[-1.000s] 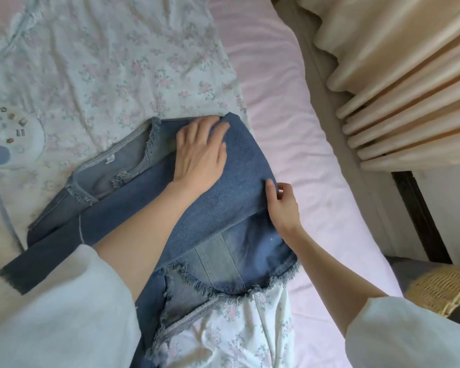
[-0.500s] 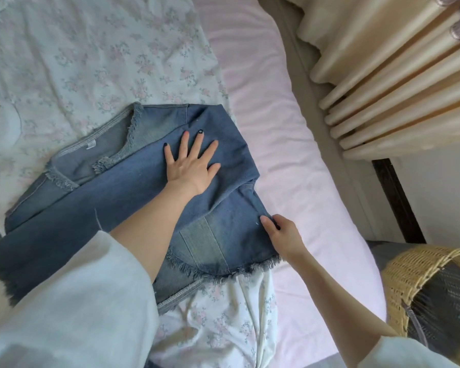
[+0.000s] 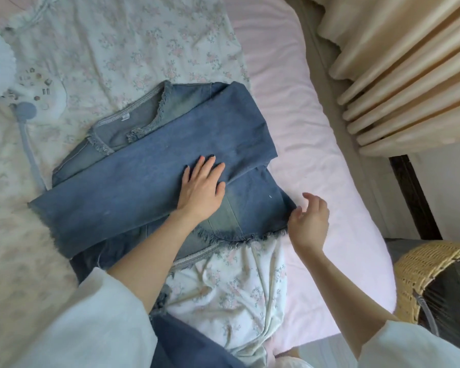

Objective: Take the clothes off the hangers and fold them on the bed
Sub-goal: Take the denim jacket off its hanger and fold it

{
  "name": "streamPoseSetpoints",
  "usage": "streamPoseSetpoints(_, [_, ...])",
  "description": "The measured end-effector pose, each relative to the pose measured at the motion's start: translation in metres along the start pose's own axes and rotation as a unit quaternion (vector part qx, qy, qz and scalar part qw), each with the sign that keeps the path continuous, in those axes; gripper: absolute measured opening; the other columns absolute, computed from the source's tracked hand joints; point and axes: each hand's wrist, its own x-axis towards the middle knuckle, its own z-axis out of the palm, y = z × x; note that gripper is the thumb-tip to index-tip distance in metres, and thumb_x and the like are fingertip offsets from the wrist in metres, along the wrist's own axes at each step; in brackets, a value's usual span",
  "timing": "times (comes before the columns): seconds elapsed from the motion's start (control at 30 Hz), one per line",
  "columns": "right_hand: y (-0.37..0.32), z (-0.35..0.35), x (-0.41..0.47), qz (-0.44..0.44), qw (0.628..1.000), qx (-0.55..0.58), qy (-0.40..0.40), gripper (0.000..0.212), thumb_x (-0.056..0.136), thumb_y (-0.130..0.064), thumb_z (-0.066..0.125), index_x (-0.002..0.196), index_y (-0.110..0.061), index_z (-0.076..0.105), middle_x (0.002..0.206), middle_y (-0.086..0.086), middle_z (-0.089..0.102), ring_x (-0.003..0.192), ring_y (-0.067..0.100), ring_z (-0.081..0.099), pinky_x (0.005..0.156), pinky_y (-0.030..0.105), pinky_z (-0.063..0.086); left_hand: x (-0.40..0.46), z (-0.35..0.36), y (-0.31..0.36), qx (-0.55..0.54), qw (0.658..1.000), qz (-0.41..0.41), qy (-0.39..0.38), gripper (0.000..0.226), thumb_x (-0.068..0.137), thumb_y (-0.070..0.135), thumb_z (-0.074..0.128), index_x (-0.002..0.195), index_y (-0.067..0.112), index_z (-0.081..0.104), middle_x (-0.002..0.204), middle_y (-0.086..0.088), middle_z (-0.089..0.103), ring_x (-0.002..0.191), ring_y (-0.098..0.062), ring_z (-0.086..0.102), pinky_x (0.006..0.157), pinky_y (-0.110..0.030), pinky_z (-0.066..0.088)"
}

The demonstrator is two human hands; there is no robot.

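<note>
A blue denim jacket (image 3: 133,179) with frayed edges lies on the bed (image 3: 316,144), one sleeve folded across its body toward the left. My left hand (image 3: 201,189) presses flat on the folded sleeve near the jacket's middle, fingers straight. My right hand (image 3: 310,221) hovers just off the jacket's lower right corner by the frayed hem, fingers loosely curled and holding nothing. No hanger is in view.
A white floral garment (image 3: 133,49) is spread under the jacket. A white garment with a ruffled collar and grey strap (image 3: 29,107) lies at the left. Beige curtains (image 3: 398,70) hang on the right. A wicker basket (image 3: 433,282) stands beside the bed.
My right hand has let go of the jacket's right edge and lifted just off its lower corner. My left hand slid down the folded sleeve toward me.
</note>
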Motion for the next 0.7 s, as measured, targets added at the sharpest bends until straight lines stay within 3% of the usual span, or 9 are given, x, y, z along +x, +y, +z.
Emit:
streamPoseSetpoints(0.1, [-0.036,0.011,-0.013,-0.133,0.991,0.008,0.019,0.04,0.081,0.004,0.045,0.119,0.004,0.056,0.124,0.02,0.056,0.113,0.04,0.051,0.095,0.049,0.043,-0.006,-0.035,-0.015,-0.158,0.985,-0.043,0.054,0.036,0.098,0.019,0.042,0.131,0.011,0.051,0.139,-0.008,0.047,0.128,-0.024,0.043,0.104,-0.034,0.032])
streamPoseSetpoints(0.23, [-0.082,0.039,-0.064,-0.248,0.965,0.006,-0.082,0.041,0.079,-0.002,0.042,0.116,0.002,0.06,0.118,0.019,0.06,0.108,0.039,0.055,0.091,0.045,0.048,-0.054,-0.054,-0.046,-0.229,0.954,-0.119,0.155,0.028,0.096,0.014,0.045,0.12,0.008,0.059,0.124,-0.008,0.057,0.118,-0.024,0.05,0.097,-0.034,0.037])
streamPoseSetpoints(0.33, [-0.097,0.055,-0.11,-0.2,0.951,0.054,-0.232,0.023,0.094,-0.011,0.044,0.107,-0.006,0.063,0.099,0.014,0.066,0.09,0.031,0.062,0.077,0.037,0.052,-0.112,-0.034,-0.074,-0.197,0.918,-0.226,0.258,0.028,0.09,0.015,0.051,0.115,0.008,0.061,0.121,-0.012,0.056,0.117,-0.032,0.047,0.094,-0.042,0.034])
streamPoseSetpoints(0.4, [-0.102,0.067,-0.132,-0.129,0.925,0.037,-0.356,0.029,0.098,-0.029,0.045,0.081,-0.014,0.062,0.074,0.007,0.066,0.071,0.024,0.062,0.068,0.033,0.052,-0.149,-0.013,-0.091,-0.183,0.877,-0.329,0.3,0.04,0.084,0.025,0.053,0.119,0.008,0.057,0.128,-0.014,0.051,0.122,-0.034,0.042,0.098,-0.046,0.031])
streamPoseSetpoints(0.47, [-0.106,0.082,-0.15,-0.063,0.911,-0.001,-0.408,0.047,0.095,-0.045,0.046,0.059,-0.016,0.048,0.062,0.004,0.057,0.065,0.025,0.058,0.066,0.032,0.051,-0.177,0.005,-0.106,-0.211,0.835,-0.415,0.292,0.054,0.084,0.033,0.055,0.131,0.008,0.047,0.139,-0.015,0.04,0.131,-0.034,0.033,0.103,-0.05,0.026])
streamPoseSetpoints(0.57, [-0.114,0.1,-0.161,0.011,0.914,-0.024,-0.405,0.051,0.086,-0.055,0.056,0.063,-0.011,0.052,0.068,0.009,0.055,0.077,0.03,0.062,0.077,0.04,0.055,-0.198,0.022,-0.127,-0.316,0.787,-0.483,0.219,0.078,0.085,0.043,0.062,0.145,0.009,0.026,0.151,-0.013,0.024,0.14,-0.031,0.02,0.109,-0.052,0.024])
streamPoseSetpoints(0.63, [-0.123,0.102,-0.163,0.009,0.918,-0.036,-0.394,0.041,0.09,-0.044,0.055,0.081,-0.005,0.06,0.073,0.009,0.057,0.078,0.028,0.058,0.074,0.035,0.05,-0.2,0.027,-0.139,-0.334,0.792,-0.482,0.17,0.085,0.083,0.05,0.063,0.146,0.011,0.021,0.15,-0.012,0.026,0.138,-0.032,0.023,0.108,-0.053,0.025])
streamPoseSetpoints(0.7, [-0.133,0.101,-0.166,-0.034,0.945,-0.009,-0.324,0.029,0.096,-0.027,0.048,0.101,-0.001,0.06,0.091,0.018,0.064,0.088,0.032,0.058,0.075,0.035,0.044,-0.201,0.03,-0.147,-0.304,0.82,-0.468,0.13,0.08,0.082,0.051,0.062,0.142,0.013,0.026,0.145,-0.013,0.031,0.134,-0.034,0.027,0.106,-0.053,0.027])
